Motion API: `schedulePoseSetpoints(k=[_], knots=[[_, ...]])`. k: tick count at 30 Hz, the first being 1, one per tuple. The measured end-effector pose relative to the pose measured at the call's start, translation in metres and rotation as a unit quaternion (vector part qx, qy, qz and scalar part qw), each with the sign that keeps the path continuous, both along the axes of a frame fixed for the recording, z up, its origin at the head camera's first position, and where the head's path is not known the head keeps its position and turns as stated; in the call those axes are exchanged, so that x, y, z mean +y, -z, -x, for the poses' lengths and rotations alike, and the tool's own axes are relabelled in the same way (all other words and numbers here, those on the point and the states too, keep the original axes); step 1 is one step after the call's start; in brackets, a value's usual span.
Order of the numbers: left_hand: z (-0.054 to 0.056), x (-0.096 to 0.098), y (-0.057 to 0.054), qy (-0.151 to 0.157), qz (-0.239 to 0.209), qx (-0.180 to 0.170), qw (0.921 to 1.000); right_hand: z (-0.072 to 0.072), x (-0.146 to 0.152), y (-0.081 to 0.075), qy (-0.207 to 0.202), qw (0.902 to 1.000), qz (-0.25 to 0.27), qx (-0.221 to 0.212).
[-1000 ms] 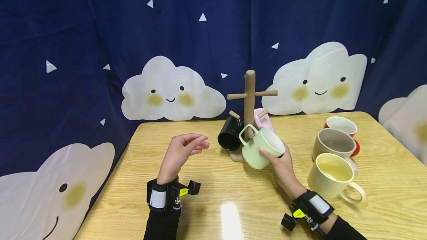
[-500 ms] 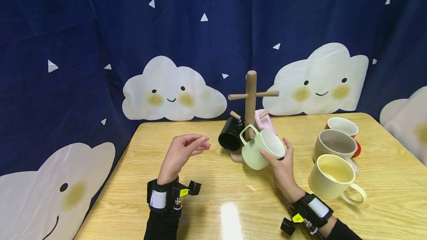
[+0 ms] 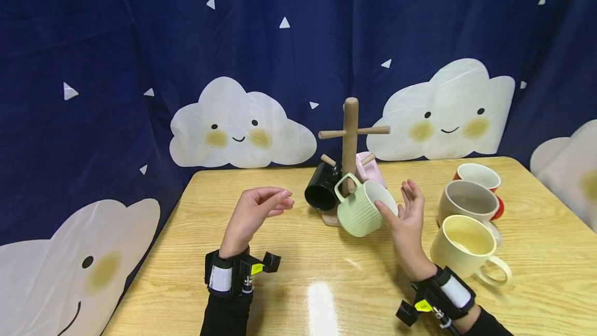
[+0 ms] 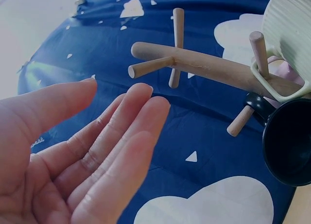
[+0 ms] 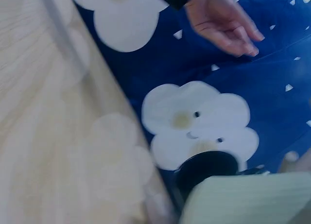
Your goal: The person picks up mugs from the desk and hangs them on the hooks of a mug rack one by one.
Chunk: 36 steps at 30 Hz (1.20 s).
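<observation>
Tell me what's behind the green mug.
A wooden stand and a pink mug show; the green mug covers some of the stand's base and the pink mug's lower part.

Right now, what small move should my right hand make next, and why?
I'd probably draw your right hand gently back from the green mug. The mug's handle is looped round a peg of the rack, and your fingers are open beside the mug. Your thumb overlaps the rim; I can't tell whether it touches, so going slowly seems wise.
</observation>
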<state>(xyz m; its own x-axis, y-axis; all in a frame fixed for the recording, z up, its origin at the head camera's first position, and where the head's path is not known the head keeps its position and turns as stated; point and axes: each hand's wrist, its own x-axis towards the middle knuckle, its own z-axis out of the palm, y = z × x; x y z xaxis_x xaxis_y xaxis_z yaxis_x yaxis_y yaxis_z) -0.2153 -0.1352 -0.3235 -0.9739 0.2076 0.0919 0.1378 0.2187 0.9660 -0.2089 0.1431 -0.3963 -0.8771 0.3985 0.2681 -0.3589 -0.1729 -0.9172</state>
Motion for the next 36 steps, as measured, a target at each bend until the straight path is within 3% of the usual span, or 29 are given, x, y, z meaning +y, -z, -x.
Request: schedulePoseSetpoints(k=[7,11,13,15,16,18,20,22,24,27,36], knots=[[0.0,0.001,0.002,-0.018,0.026,0.005,0.9995,-0.016,0.012,-0.038,-0.002,0.9992,-0.038,-0.007],[0.001,0.001,0.003,-0.041,0.057,0.022,0.9973,-0.022,0.025,-0.056,-0.022,0.9939,-0.098,-0.044],[0.001,0.002,0.004,-0.06,0.102,0.047,0.9919,-0.022,0.034,-0.061,-0.036,0.9846,-0.159,-0.063],[0.001,0.002,0.006,-0.083,0.175,0.085,0.9774,-0.021,0.045,-0.064,-0.049,0.9654,-0.245,-0.077],[0.001,0.002,0.007,-0.093,0.22,0.103,0.9656,-0.021,0.05,-0.065,-0.05,0.9518,-0.292,-0.079],[0.002,0.002,0.011,-0.098,0.311,0.131,0.9362,-0.02,0.061,-0.065,-0.046,0.9129,-0.398,-0.078],[0.002,0.002,0.014,-0.085,0.376,0.14,0.912,-0.02,0.069,-0.065,-0.04,0.8708,-0.484,-0.078],[0.003,0.003,0.017,-0.064,0.408,0.137,0.9002,-0.02,0.075,-0.064,-0.036,0.8364,-0.541,-0.081],[0.003,0.003,0.018,-0.049,0.417,0.136,0.8973,-0.02,0.079,-0.065,-0.042,0.8149,-0.571,-0.088],[0.005,0.005,0.018,-0.048,0.413,0.143,0.8981,-0.02,0.082,-0.066,-0.049,0.8018,-0.588,-0.097],[0.006,0.006,0.019,-0.05,0.413,0.145,0.8975,-0.021,0.093,-0.067,-0.048,0.7864,-0.605,-0.113]])
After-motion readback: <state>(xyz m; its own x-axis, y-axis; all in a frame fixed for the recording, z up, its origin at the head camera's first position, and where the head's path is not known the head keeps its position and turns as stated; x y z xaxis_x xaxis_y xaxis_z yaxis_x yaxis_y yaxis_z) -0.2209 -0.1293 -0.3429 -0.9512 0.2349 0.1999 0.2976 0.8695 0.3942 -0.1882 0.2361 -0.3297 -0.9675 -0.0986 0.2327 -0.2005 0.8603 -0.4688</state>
